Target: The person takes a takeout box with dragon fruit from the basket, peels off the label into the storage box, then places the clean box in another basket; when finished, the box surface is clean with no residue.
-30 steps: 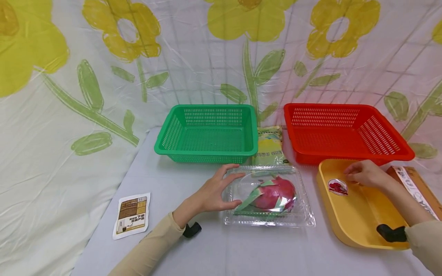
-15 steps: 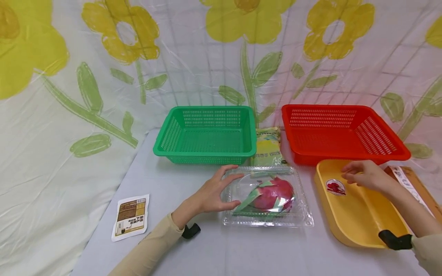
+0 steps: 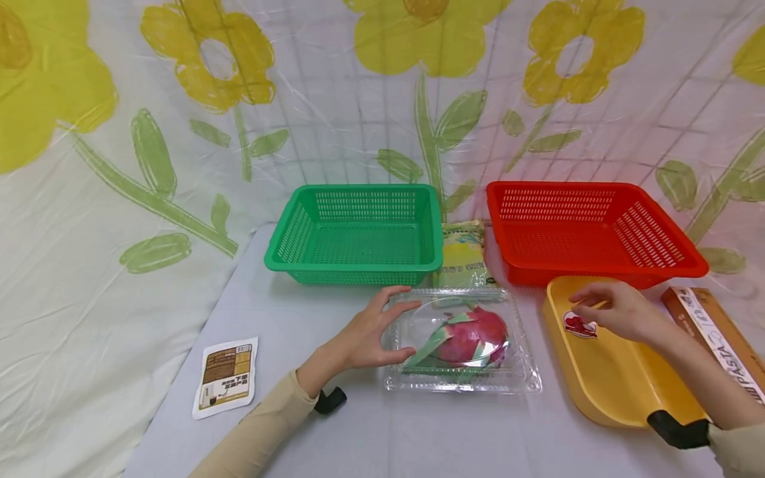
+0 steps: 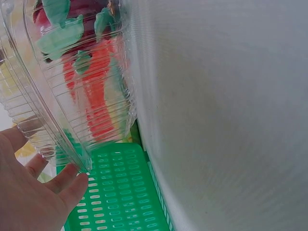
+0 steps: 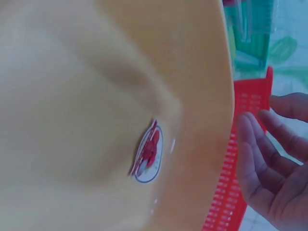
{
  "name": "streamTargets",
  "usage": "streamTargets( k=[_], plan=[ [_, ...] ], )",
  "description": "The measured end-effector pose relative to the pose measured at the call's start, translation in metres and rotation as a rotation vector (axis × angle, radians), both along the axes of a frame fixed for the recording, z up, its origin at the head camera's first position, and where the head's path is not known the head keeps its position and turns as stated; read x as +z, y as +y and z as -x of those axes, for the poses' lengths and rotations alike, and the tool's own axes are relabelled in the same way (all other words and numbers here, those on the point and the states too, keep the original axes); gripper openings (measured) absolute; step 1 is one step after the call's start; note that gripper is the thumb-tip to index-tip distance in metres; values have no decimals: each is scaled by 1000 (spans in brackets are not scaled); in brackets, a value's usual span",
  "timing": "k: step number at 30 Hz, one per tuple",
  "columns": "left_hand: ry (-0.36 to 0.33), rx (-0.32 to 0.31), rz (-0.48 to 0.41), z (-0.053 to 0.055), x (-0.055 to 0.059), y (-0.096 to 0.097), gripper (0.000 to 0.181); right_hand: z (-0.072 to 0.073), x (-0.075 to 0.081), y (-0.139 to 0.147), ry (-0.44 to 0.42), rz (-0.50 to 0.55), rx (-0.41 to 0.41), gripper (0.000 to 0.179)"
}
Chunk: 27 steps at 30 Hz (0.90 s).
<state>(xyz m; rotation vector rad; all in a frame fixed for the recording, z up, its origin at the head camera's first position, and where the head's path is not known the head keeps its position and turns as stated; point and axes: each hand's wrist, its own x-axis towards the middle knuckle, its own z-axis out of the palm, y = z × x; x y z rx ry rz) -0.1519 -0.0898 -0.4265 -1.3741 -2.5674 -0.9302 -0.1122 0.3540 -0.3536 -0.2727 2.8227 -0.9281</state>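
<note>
My left hand (image 3: 364, 335) spreads its fingers and thumb at the left end of a clear plastic clamshell box (image 3: 460, 382). A pink dragon fruit (image 3: 475, 335) with green scales lies inside the box. In the left wrist view, fingertips (image 4: 74, 185) meet the box's ribbed corner. My right hand (image 3: 621, 311) hovers over the far left part of a yellow tray (image 3: 574, 378), fingers loosely bent and nothing between them. Beside its fingertips, a round white sticker with a red fruit picture (image 3: 580, 325) sits on the inside of the tray; the right wrist view shows this sticker (image 5: 149, 154) whole.
Behind stand a green perforated basket (image 3: 358, 265) and a red one (image 3: 597, 271). Between them lies a yellow-green packet (image 3: 463, 255). A white-and-brown pouch (image 3: 226, 378) is at far left. A pasta box (image 3: 717, 335) lies beyond the tray on the right.
My right hand has shifted left over the yellow tray, toward the sticker, and more of the pasta box shows. The left hand and the clamshell box stay in place.
</note>
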Motion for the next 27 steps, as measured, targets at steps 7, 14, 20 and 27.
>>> streamTargets(
  k=[7,14,20,27],
  plan=[
    [8,0,4,0,0,0,76,-5,-4,-16,42,53,37,22],
    [10,-1,-2,0,1,0,76,-9,-6,-30,19,155,69,24],
    [5,-4,-13,-1,1,0,76,-15,-9,-43,23,184,56,27],
    [7,-7,-45,-1,0,1,73,-20,-13,-56,-12,257,59,32]
  ],
)
